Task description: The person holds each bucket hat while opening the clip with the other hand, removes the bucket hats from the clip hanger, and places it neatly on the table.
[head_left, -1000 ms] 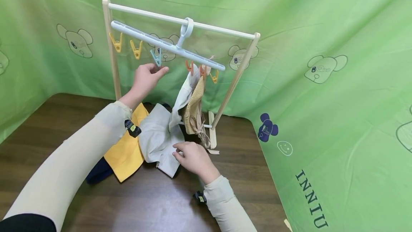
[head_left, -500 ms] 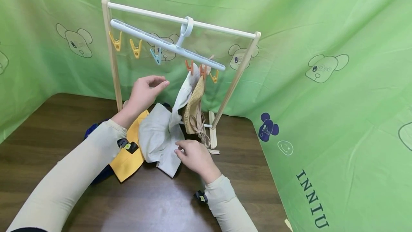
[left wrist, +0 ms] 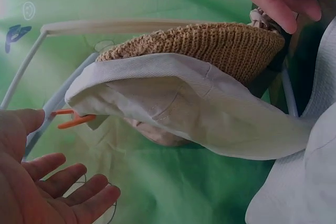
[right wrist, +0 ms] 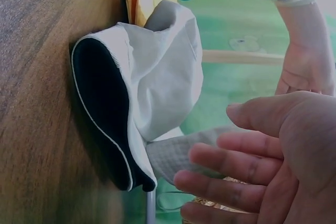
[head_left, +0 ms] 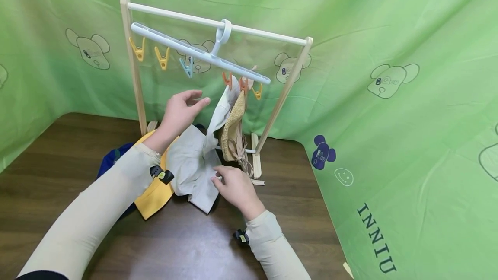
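My left hand hovers with loosely spread fingers below the light blue clothes peg, holding nothing. In the left wrist view its fingers are apart from the pale hat and the orange peg gripping that hat's edge. Beside the pale hat hangs a tan knitted hat, under a second orange peg. My right hand, fingers relaxed and bare of any object, is close to the light grey hat on the table. Its dark lining shows in the right wrist view.
A pale blue hanger hooks over the wooden rack's white rod. Yellow pegs hang from it at both ends. A yellow hat and a blue hat lie left on the brown table. Green cloth stands behind.
My left hand has come down and away from the light blue peg, then drifted slightly to the right. The right hand has hardly moved. The hanging hats stay put.
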`<state>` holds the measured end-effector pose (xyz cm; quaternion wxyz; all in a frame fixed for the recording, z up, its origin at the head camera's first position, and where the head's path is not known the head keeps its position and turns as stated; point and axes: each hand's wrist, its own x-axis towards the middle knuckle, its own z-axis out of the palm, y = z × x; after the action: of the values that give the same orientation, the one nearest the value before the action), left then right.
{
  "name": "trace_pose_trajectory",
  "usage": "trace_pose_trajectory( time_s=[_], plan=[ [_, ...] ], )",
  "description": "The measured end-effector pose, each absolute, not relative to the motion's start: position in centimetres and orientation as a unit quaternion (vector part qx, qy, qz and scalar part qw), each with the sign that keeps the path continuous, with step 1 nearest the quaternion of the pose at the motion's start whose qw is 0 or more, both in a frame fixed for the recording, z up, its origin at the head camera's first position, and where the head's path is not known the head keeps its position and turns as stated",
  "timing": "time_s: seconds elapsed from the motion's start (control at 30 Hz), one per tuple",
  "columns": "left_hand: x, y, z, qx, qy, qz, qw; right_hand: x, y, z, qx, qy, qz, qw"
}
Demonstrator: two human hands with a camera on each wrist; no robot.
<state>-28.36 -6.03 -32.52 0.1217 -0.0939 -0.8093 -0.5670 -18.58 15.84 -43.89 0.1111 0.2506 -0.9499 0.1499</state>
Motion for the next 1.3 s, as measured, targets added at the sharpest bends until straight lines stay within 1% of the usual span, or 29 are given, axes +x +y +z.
trace_pose_trajectory(
  time_s=[0.33, 0.5, 0.73, 1.1, 1.3],
  plan=[
    [-29.6, -4.6, -30.8, -0.096, -0.829, -0.539, 0.111, -18.5, 15.8, -43.8, 0.221, -0.954, 0.166, 0.114],
    [-30.6, -3.7, -29.7, -0.097, -0.844, -0.517, 0.102, -18.5, 15.7, -43.8, 0.221, -0.956, 0.162, 0.105],
    [-31.8, -2.6, -28.6, -0.092, -0.859, -0.492, 0.102, -18.5, 15.7, -43.9, 0.222, -0.956, 0.166, 0.099],
    [-33.4, -1.5, -27.8, -0.052, -0.874, -0.475, 0.087, -18.5, 15.6, -44.0, 0.219, -0.956, 0.169, 0.093],
    [-33.9, -0.8, -27.5, -0.035, -0.873, -0.478, 0.088, -18.6, 15.6, -44.1, 0.219, -0.957, 0.167, 0.093]
  ],
)
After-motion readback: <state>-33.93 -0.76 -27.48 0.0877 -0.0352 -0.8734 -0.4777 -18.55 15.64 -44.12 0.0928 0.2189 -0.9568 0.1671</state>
